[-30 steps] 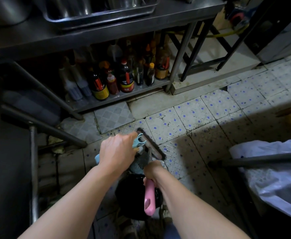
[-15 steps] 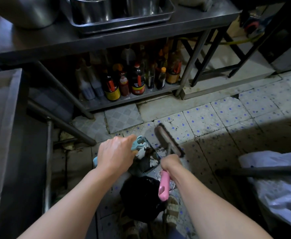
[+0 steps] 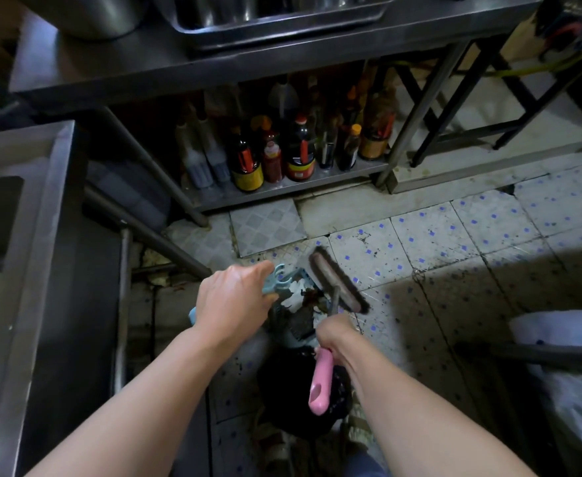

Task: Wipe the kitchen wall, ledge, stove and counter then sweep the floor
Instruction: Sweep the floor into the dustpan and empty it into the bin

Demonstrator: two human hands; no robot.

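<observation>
With the dustpan (image 3: 293, 304) of scraps lying on the tiled floor (image 3: 455, 235) below my hands, my brush (image 3: 338, 284) had swung from the pan's 12 o'clock edge out toward 2 o'clock, my right hand (image 3: 334, 333) clenched on its pink handle (image 3: 320, 383), my left hand (image 3: 234, 297) gripping the pan's blue handle, so I judged the sweeping almost complete.

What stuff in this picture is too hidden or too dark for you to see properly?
All in the head view:
- Dustpan: mostly covered by the left hand and the rubbish in it.
- Brush handle: its middle is hidden inside the right hand.
- Bottles: labels too small and dark to read.
- Metal tray: cut off by the top edge.
- White bag: cut off by the right edge.
</observation>
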